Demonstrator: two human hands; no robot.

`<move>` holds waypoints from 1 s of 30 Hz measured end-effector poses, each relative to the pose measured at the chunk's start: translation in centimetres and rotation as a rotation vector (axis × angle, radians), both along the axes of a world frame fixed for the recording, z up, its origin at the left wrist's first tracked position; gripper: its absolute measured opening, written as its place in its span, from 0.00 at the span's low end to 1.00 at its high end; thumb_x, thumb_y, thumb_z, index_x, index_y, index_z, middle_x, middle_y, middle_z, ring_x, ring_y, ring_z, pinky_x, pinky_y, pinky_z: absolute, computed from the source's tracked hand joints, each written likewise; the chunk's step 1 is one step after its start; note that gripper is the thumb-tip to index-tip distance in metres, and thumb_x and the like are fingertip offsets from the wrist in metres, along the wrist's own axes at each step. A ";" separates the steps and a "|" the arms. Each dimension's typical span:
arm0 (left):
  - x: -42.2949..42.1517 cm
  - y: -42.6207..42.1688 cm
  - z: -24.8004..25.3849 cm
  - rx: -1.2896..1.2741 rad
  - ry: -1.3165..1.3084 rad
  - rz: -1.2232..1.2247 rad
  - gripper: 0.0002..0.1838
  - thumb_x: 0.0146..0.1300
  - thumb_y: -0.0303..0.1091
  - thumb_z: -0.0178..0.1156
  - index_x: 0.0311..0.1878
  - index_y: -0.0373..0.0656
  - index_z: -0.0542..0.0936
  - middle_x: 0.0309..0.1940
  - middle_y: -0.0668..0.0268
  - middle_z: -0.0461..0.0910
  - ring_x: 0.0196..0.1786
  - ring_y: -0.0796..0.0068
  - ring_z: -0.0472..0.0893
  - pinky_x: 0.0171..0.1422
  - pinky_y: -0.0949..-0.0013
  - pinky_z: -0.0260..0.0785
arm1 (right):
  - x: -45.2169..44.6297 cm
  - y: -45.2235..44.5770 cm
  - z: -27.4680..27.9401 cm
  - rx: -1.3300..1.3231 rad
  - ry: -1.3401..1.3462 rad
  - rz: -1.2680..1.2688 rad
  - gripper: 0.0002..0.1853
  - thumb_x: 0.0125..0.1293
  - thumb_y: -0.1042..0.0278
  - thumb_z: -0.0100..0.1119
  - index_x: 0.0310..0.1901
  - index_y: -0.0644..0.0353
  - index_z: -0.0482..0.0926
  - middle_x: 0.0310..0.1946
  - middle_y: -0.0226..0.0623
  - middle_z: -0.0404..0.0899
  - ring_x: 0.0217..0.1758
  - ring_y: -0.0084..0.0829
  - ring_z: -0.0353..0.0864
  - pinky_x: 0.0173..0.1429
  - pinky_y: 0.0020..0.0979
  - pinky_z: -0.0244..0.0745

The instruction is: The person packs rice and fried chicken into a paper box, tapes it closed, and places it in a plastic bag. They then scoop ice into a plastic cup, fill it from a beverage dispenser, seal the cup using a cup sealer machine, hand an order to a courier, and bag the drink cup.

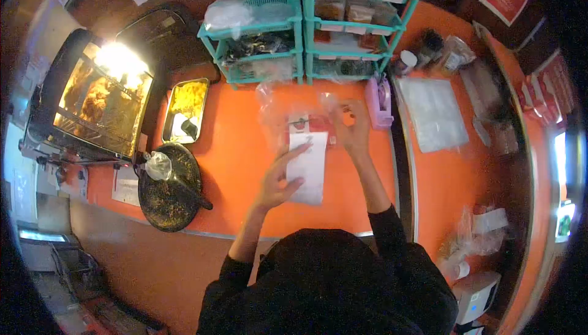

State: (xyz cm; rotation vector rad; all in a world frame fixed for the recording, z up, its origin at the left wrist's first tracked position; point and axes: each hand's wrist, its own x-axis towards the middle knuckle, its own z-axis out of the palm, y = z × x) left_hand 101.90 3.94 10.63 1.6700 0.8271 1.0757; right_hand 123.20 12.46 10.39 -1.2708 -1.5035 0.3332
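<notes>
- Orange table [239,127]: running beneath your work and carrying everything within your reach; its near edge is passing just in front of your body.
- White sheet [313,166]: lying on the table before you, its far end overlapping a red-and-white packet [320,124].
- Left hand [278,179]: you are resting it on the sheet, thumb and fingers spread wide, gripping nothing.
- Right hand [354,130]: you are holding it raised beside the packet, fingers curled toward the thumb; blur is hiding whether anything is pinched there, so you cannot tell.
- Handling, as judged: you are apparently steadying the sheet, so you are best served by pressing lightly with flat fingertips, keeping the edges square and the right sleeve off the paper.
- Transparent plastic [264,102]: lying blurred beyond the left hand.
- Purple tape dispenser [381,105]: standing to your right, near the right hand.
- Teal racks [308,22]: standing at the back, holding bagged goods.
- Stack of transparent bags [435,114]: lying on the right-hand section.
- To your left: a lit glass-fronted cabinet [49,99] is glowing; a metal tray [166,128] is holding yellow food; a speckled black lid [171,194] is sitting nearer you.
</notes>
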 end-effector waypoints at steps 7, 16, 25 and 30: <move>4.8 3.1 -0.6 0.105 -0.194 0.209 0.18 0.61 0.23 0.59 0.56 0.36 0.74 0.56 0.63 0.70 0.58 0.68 0.72 0.62 0.68 0.65 | -0.3 0.8 0.8 0.068 0.323 0.062 0.10 0.55 0.72 0.62 0.40 0.60 0.80 0.38 0.37 0.79 0.43 0.33 0.78 0.47 0.29 0.72; 6.1 4.0 -1.7 0.102 -0.243 0.367 0.14 0.61 0.22 0.59 0.51 0.35 0.76 0.47 0.64 0.70 0.54 0.72 0.73 0.57 0.71 0.68 | 0.0 1.8 0.2 -0.192 0.313 0.376 0.10 0.62 0.64 0.58 0.41 0.59 0.78 0.41 0.34 0.80 0.46 0.28 0.78 0.49 0.31 0.72; 7.8 6.4 0.2 0.242 -0.236 0.351 0.13 0.58 0.23 0.61 0.48 0.36 0.77 0.48 0.63 0.70 0.54 0.70 0.71 0.60 0.69 0.63 | 0.7 -1.0 1.3 -0.374 0.838 0.688 0.17 0.64 0.67 0.58 0.53 0.60 0.71 0.49 0.33 0.76 0.54 0.25 0.72 0.59 0.29 0.66; 9.7 6.2 0.4 0.131 -0.320 0.458 0.12 0.59 0.25 0.62 0.46 0.37 0.76 0.47 0.65 0.70 0.52 0.73 0.71 0.55 0.73 0.64 | 0.6 -0.7 1.2 -0.256 0.783 0.565 0.22 0.60 0.71 0.61 0.56 0.62 0.71 0.50 0.34 0.76 0.55 0.26 0.73 0.60 0.30 0.66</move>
